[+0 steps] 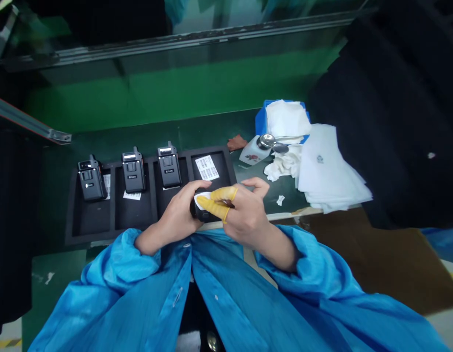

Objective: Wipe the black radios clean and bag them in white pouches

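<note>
My left hand is wrapped around a black handheld radio close to my body, over the tray's front right corner. Yellow finger cots cover two fingers of my right hand. Those fingers pinch a small white wipe and press it on the top of the radio. Most of the held radio is hidden by my hands. Three similar radios, a left one, a middle one and a right one, lie in a black compartment tray. A label sheet rests in its rightmost compartment.
Right of the tray stand a white pump bottle, crumpled wipes, a blue box of white cloths and a stack of white sheets. A brown scrap lies behind. Black foam rises at the right.
</note>
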Motion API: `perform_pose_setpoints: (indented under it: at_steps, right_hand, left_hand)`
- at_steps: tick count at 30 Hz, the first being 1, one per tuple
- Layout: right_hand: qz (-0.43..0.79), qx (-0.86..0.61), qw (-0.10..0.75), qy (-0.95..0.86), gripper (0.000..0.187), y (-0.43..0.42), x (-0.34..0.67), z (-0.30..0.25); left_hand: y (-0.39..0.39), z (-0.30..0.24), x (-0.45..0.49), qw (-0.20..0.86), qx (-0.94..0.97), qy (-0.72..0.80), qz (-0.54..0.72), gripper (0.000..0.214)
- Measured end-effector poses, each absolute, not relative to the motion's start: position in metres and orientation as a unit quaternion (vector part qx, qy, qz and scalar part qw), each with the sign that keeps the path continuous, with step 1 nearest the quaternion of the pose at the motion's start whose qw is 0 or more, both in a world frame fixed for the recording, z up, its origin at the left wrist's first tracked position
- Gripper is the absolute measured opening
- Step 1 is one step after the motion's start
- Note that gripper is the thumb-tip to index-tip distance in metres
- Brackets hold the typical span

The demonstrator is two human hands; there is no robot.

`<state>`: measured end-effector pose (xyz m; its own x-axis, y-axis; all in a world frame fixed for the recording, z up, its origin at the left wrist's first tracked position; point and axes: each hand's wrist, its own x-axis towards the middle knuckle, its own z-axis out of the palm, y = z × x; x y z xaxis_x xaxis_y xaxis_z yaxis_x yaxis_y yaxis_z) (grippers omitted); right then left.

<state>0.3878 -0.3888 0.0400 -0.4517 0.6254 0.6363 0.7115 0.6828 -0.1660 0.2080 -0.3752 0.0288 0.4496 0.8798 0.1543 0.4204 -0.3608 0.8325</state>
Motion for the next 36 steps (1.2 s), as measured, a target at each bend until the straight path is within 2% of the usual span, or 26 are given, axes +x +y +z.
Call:
perform_pose_setpoints:
  at_steps: [6,10,16,19,29,36]
  right_hand:
    - [-0.087,-0.471,0.372,-0.795,0.038,-0.383,0.397,0.039]
    - [-0.071,-0.428,0.363,-0.825,0.044,-0.384,0.388,0.04]
    - [-0.119,-0.453,0.353,-0.81,0.034,-0.38,0.389,0.03]
    - [-0.11,-0.481,0.343,-0.799,0.034,-0.378,0.394,0.03]
    - [-0.052,-0.404,0.342,-0.847,0.037,-0.387,0.39,0.041]
    - [-0.023,-0.405,0.394,-0.825,0.039,-0.39,0.393,0.032]
  left_hand:
    - [-0.375,0.033,0.209,0.373,0.76,0.433,0.308,0.057]
    - [-0.375,0.03,0.209,0.367,0.766,0.426,0.312,0.058]
    - [-0.375,0.031,0.211,0.357,0.77,0.441,0.291,0.055]
    - [-0.375,0.034,0.213,0.355,0.771,0.443,0.288,0.053]
    - [-0.373,0.026,0.208,0.359,0.782,0.416,0.294,0.061]
    - [-0.369,0.01,0.211,0.372,0.775,0.439,0.263,0.06]
